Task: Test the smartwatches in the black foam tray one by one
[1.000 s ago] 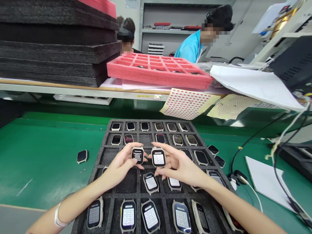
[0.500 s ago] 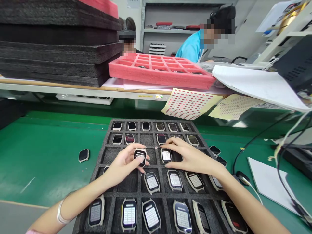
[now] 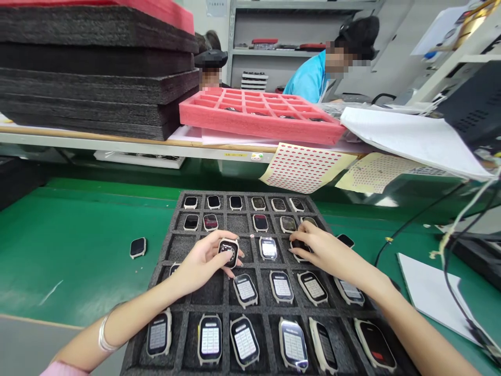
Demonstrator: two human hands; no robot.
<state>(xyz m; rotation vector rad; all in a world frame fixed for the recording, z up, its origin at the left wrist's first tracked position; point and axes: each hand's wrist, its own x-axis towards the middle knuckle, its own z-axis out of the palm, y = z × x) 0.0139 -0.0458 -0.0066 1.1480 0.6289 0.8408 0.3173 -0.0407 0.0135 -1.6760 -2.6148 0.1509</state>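
Observation:
My left hand [image 3: 209, 257] holds a smartwatch case [image 3: 228, 253] without a strap above the black foam tray [image 3: 182, 284], its thumb on the lit screen. At the tray's third row, my right hand [image 3: 319, 248] has its fingers around a dark-screened smartwatch [image 3: 300, 249], which they partly cover. Just left of that hand, a smartwatch with a bright screen [image 3: 268, 248] lies in its compartment. Nearer rows hold several watches showing white grids, such as this lit watch [image 3: 282, 286]. Watches in the two far rows, including a dark watch [image 3: 235, 202], have dark screens.
A loose watch [image 3: 138, 247] lies on the green table [image 3: 78, 250] to the left. Behind, a shelf carries stacked black foam [image 3: 90, 83] and a pink foam tray [image 3: 254, 122]. Cables [image 3: 410, 216] and a white board [image 3: 434, 292] are at right. Two people are beyond the shelf.
My right hand has moved right, from the bright-screened watch to the dark-screened one beside it. My left hand still holds its watch, whose display has changed.

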